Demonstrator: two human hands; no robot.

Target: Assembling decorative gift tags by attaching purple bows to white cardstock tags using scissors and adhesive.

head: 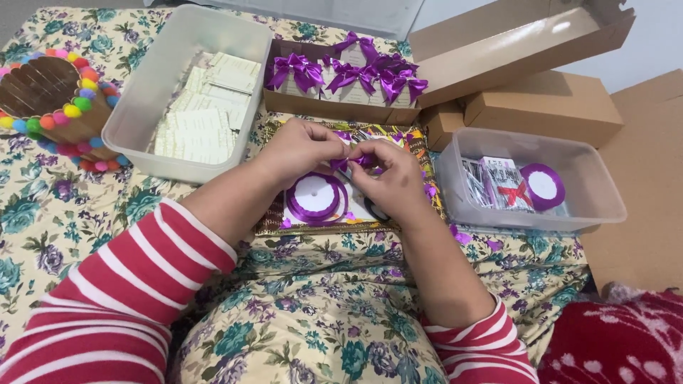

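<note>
Purple ribbon [353, 162] is pinched between both hands, left hand [302, 147] and right hand [393, 179] gripping it with fingertips right above the ribbon spool [314, 197] on a patterned board. Cardboard box of finished purple bows [348, 71] sits just behind, clear plastic tubs either side

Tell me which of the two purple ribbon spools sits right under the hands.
The ribbon spool lying flat on the patterned board, just below the left hand and right hand. The other spool sits apart, inside the clear tub at right.
</note>
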